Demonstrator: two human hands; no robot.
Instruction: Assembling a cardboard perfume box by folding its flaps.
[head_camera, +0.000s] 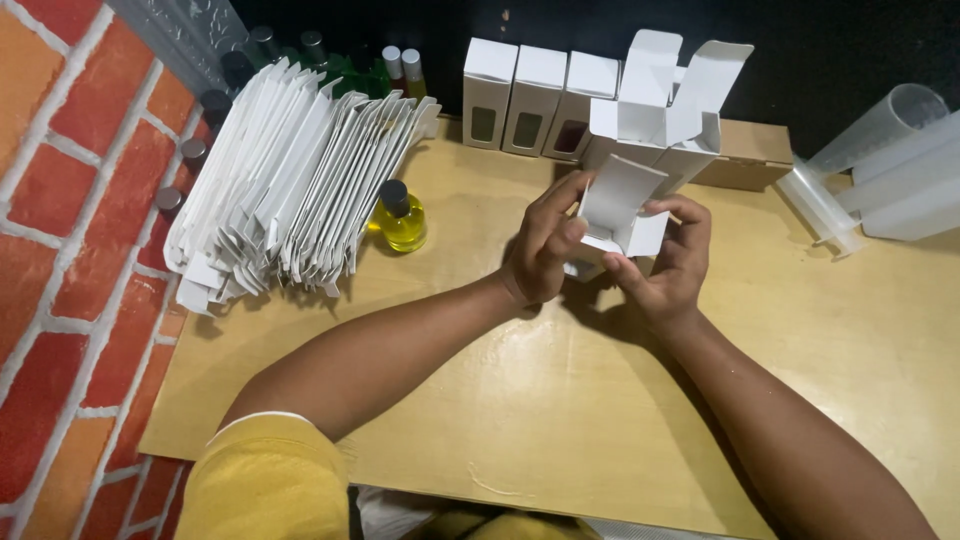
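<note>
— What containers are about, and what's in them?

— Along the top of the frame, three closed white window boxes (530, 95) stand upright in a row against the dark back wall; something dark shows through the cut-out windows, but I cannot tell what. Just right of them stands an open carton (655, 115) with its top flaps raised. Left of centre, a small glass bottle (402, 218) with a black cap holds yellow liquid, standing just beside a fanned stack of flat white carton blanks (290, 165) in the upper left. More capped bottles (400, 65) sit behind that stack, mostly hidden. At the far right lie clear plastic cylinders (880, 170), seemingly empty.

— And the box being handled?

— The small white folding box (618, 210) sits just above the middle of the frame, held over the wooden worktop (560, 400), below the open carton. The left hand (545, 255) grips its left side, fingers curled around the panel. The right hand (668, 262) holds it from the right and beneath, thumb pressing on a flap. Its top is open; the inside is not visible.
</note>
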